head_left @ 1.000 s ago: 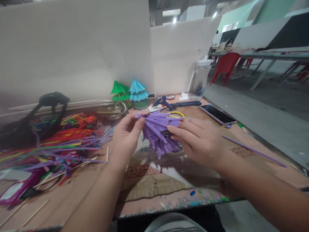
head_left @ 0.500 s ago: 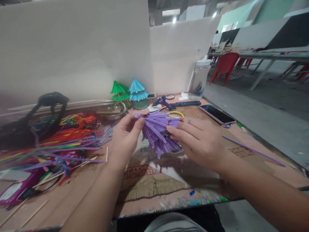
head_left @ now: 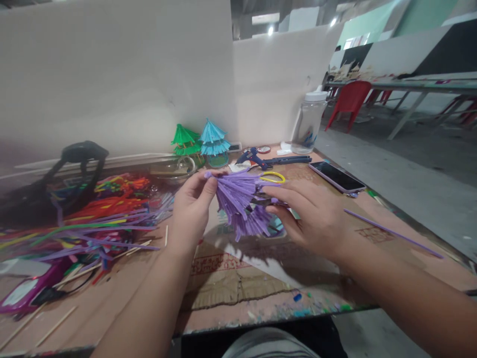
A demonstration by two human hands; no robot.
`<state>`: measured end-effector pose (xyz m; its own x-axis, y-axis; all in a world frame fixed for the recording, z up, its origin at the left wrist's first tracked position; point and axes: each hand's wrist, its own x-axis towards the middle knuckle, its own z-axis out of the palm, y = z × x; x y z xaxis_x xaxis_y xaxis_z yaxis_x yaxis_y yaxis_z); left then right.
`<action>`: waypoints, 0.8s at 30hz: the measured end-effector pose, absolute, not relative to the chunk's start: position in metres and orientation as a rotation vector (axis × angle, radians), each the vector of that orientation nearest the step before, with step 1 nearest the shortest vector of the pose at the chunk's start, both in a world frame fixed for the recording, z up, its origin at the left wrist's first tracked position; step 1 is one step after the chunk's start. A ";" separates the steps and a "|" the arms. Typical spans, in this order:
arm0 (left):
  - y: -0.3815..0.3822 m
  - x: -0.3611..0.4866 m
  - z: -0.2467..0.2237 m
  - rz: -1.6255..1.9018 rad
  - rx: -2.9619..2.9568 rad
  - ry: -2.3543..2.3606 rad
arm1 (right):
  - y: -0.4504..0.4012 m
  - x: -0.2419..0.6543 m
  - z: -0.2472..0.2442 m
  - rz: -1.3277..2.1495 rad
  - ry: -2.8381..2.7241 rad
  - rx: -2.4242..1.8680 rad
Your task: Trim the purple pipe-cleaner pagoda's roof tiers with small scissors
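A purple fuzzy pipe-cleaner piece point(head_left: 240, 196), layered like a small tiered roof, is held sideways over the cardboard. My left hand point(head_left: 196, 204) pinches its pointed top between thumb and fingers. At its wide right end, my right hand point(head_left: 305, 214) is closed on a dark, narrow tool that reaches into the purple strands; the tool's shape is mostly hidden. A yellow loop handle point(head_left: 274, 177) shows just above my right fingers. Behind stand a green tiered model point(head_left: 185, 140) and a light blue one point(head_left: 214, 141).
Colourful pipe cleaners point(head_left: 108, 209) and thin sticks lie at left, near a magenta device point(head_left: 35, 291) and a black strap. At the back are a glue gun point(head_left: 255, 157) and a clear bottle point(head_left: 308, 124). A phone point(head_left: 336, 177) and purple stem point(head_left: 393, 232) lie at right.
The purple piece and my left hand have shifted slightly left. My right fingers have moved a little away from the strands, showing more of the dark tool and a gap between the tiers.
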<state>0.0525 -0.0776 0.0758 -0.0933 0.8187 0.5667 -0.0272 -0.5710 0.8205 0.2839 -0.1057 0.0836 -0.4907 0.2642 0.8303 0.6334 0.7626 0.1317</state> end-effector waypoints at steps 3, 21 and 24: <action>-0.074 0.051 0.072 1.708 1.491 0.850 | -0.106 0.284 0.083 -0.517 -2.093 -0.687; -0.076 0.052 0.075 1.758 1.511 0.722 | -0.109 0.282 0.081 -0.511 -2.119 -0.668; -0.083 0.054 0.080 1.835 1.537 0.727 | -0.109 0.283 0.081 -0.514 -2.078 -0.678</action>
